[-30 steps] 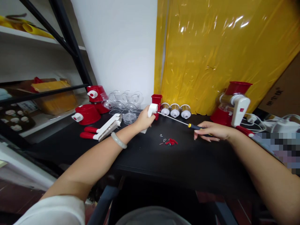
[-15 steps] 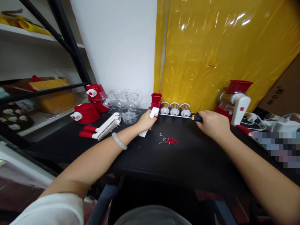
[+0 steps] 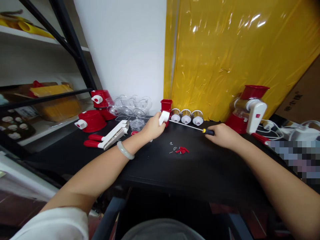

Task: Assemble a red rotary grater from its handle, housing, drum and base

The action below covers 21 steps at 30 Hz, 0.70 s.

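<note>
My left hand [image 3: 153, 127] is closed around a white plastic crank handle [image 3: 164, 117]; most of it is hidden by the fingers, with a bit of red showing below the wrist side. In my right hand [image 3: 219, 135] is a long screwdriver [image 3: 209, 132] with a black and yellow grip. Its thin shaft runs left and its tip meets, or nearly meets, the white end of the handle. On the black tabletop below the shaft lie small red plastic parts [image 3: 182, 150] and several small metal pieces [image 3: 171, 143].
White crank handles with red grips [image 3: 113, 136] lie left, near red bases [image 3: 91, 121] and clear plastic parts [image 3: 136, 103]. Metal drum graters [image 3: 186, 116] and a red hopper [image 3: 166, 105] stand at the back. An assembled rotary grater [image 3: 252, 108] and white cables [image 3: 277, 133] are right.
My right hand and the screwdriver's grip have moved slightly down and left, so the shaft slants more. The left hand has turned the crank handle, bringing its red part into view.
</note>
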Each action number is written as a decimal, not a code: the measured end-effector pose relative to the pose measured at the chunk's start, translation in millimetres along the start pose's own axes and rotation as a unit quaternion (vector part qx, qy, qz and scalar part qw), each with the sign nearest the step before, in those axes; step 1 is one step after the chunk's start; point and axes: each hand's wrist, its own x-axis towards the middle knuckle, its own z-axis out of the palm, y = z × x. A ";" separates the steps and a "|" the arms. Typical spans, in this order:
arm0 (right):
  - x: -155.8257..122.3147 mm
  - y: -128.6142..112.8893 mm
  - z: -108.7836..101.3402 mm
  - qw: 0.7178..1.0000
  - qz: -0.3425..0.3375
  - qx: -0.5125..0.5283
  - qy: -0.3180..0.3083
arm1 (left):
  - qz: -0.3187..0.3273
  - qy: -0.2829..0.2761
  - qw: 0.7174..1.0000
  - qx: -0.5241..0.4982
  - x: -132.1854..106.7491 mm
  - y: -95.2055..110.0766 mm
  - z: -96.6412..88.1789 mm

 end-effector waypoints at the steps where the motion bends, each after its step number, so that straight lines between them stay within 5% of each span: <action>1: 0.2 1.1 -0.5 0.999 -0.005 0.033 -0.019 | 0.009 0.001 1.000 0.002 0.0 1.0 -1.2; 7: -3.3 16.2 -8.7 0.968 -0.002 0.184 -0.168 | 0.084 -0.003 0.996 -0.011 -5.2 10.8 -12.8; 13: -10.1 14.4 -16.3 0.887 0.015 0.312 -0.341 | 0.129 -0.013 0.991 -0.028 -7.7 10.2 -19.4; 16: -7.1 11.5 -14.8 0.904 0.023 0.325 -0.277 | 0.099 0.007 0.994 -0.040 -3.6 6.5 -13.5; 21: -0.1 14.3 -10.5 0.980 -0.015 0.195 0.029 | 0.037 0.027 0.996 -0.082 5.5 -2.0 -0.3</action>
